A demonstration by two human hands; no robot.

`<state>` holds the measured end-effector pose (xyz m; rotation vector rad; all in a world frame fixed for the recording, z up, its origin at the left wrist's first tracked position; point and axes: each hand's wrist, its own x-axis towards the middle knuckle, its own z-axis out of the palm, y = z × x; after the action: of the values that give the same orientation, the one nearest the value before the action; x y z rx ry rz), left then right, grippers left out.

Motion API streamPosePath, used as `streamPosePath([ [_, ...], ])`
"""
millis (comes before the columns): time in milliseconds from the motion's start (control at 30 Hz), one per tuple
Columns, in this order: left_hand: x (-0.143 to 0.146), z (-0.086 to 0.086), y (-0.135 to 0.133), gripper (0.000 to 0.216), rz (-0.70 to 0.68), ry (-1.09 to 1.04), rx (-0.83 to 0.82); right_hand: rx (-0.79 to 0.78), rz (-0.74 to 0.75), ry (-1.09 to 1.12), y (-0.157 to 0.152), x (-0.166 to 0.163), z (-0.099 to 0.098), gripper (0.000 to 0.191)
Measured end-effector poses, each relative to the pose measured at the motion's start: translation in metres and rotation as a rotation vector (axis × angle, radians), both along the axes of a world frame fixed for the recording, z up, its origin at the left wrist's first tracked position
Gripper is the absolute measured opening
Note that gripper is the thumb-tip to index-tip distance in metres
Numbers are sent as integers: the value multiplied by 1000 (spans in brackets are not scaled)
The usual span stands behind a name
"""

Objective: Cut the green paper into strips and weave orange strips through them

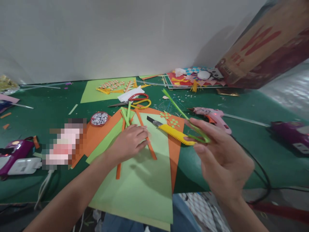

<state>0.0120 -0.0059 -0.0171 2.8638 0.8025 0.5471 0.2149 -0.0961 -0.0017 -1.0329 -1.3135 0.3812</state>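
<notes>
My right hand [220, 158] is raised above the table's front edge, fingers pinched on a folded green paper strip [183, 116] that slants up to the left. My left hand [131, 141] lies on a light green paper sheet [145, 180], its fingers together on orange paper strips [148, 145] and near several green strips [126, 116]. An orange sheet [174, 151] lies under the green one. A yellow utility knife [173, 132] with its blade out rests between my hands, just left of my right thumb.
Green table [50, 109] with scissors [135, 99], a pink glue gun [212, 116], a dish of googly eyes [99, 118], purple glue guns [14, 153] [289, 132], a black cable [260, 170], paper crafts [193, 77] and a tilted cardboard box [263, 48] at the back right.
</notes>
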Motion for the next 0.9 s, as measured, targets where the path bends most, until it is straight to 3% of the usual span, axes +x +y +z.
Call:
streamPosePath([
  [300, -4, 5, 4, 30, 78, 95, 167, -133, 216, -207, 18, -17, -9, 44],
  [500, -4, 8, 3, 34, 126, 110, 276, -338, 296, -351, 29, -27, -19, 43],
  [667, -3, 9, 1, 26, 80, 48, 260, -189, 181, -543, 23, -20, -18, 24],
  [900, -4, 3, 1, 25, -4, 60, 207, -44, 164, -919, 15, -20, -22, 22],
])
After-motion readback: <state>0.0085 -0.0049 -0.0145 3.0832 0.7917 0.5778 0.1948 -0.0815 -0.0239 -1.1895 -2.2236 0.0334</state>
